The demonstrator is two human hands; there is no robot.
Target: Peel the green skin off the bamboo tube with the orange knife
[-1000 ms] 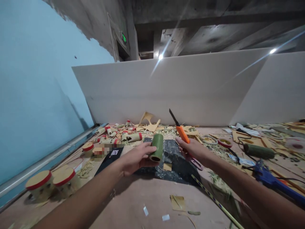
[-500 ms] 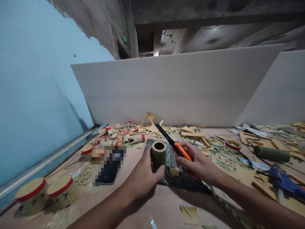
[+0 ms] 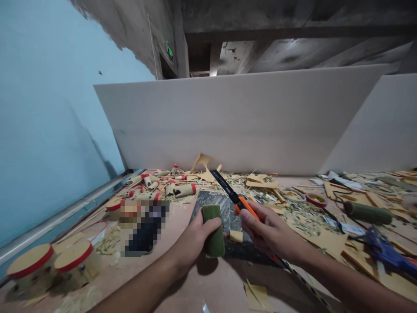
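My left hand (image 3: 195,237) is wrapped round a short green bamboo tube (image 3: 213,237), its thumb across the side facing me. The tube is tipped, so its outer wall shows and its hollow end does not. In my right hand (image 3: 269,228) is an orange-handled blade tool (image 3: 239,201), its long black part with lettering pointing up and away to the left. I cannot tell whether that part is a bare blade or a sheath. The tool's tip is beyond the tube, apart from it. Under both lies a dark board (image 3: 234,250) with a small pale wood piece (image 3: 236,236) on it.
Red-rimmed bamboo drums (image 3: 31,261) and a blurred-out phone (image 3: 148,230) lie left. Small red-ended bamboo pieces (image 3: 185,190) and shavings cover the back. At right are a green bamboo length (image 3: 368,213), a blue glue gun (image 3: 386,250) and tape rolls (image 3: 316,200). A white panel (image 3: 228,126) stands behind.
My left hand has tilted the bamboo tube from upright with its open end showing to lying over, side wall up, and slightly lower. The right hand still holds the tool in nearly the same place.
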